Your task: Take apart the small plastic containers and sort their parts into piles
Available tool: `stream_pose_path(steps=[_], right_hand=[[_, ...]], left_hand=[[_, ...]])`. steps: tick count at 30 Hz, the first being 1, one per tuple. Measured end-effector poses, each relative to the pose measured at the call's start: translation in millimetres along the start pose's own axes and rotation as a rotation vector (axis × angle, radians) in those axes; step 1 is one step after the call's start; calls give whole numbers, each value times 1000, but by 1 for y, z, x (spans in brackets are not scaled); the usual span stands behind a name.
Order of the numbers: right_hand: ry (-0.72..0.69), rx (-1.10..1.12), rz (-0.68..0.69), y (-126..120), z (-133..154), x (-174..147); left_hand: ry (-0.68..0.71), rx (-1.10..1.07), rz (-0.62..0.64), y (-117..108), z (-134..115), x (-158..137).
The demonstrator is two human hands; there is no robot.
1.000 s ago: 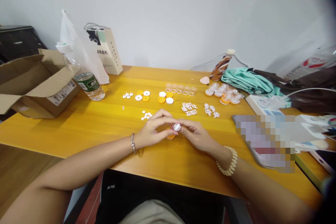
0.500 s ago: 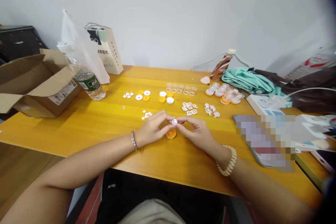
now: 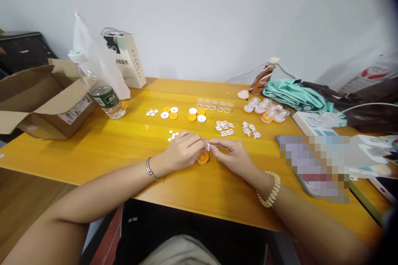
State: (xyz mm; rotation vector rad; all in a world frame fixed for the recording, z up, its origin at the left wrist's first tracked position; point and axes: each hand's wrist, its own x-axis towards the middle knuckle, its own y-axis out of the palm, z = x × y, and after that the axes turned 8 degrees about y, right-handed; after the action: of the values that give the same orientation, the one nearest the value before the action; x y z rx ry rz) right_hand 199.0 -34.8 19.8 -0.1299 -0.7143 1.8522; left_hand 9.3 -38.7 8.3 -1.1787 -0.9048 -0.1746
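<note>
A small white openwork plastic piece is pinched between the fingertips of both hands. My left hand is closed on its left side, the back of the hand turned up and hiding part of it. From the right, my right hand grips it between thumb and forefinger. Just below the fingers an orange disc lies on the table, partly covered by the left hand. Small white round pieces lie beyond the left hand. White spoked pieces are grouped beyond the right hand, with more spoked pieces beside them.
White and yellow discs, clear cups and clear-topped orange assemblies stand farther back. A cardboard box and a water bottle are at left. A phone-like device lies right, near a brown bottle.
My left hand has rolled over so its back faces up more, its fingers curling closer around the white piece. The right hand has barely moved.
</note>
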Motion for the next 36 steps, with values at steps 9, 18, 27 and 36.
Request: stream_pose_path(steps=[9, 18, 27, 36], right_hand=[[20, -69, -37, 4, -2, -1], [86, -4, 4, 2, -1, 1], [155, 268, 109, -1, -9, 7], [-16, 246, -32, 2, -4, 3]], left_hand=[[85, 95, 49, 1, -1, 1], [9, -9, 72, 5, 0, 0], [-291, -484, -20, 0, 3, 5], [-492, -805, -145, 1, 7, 7]])
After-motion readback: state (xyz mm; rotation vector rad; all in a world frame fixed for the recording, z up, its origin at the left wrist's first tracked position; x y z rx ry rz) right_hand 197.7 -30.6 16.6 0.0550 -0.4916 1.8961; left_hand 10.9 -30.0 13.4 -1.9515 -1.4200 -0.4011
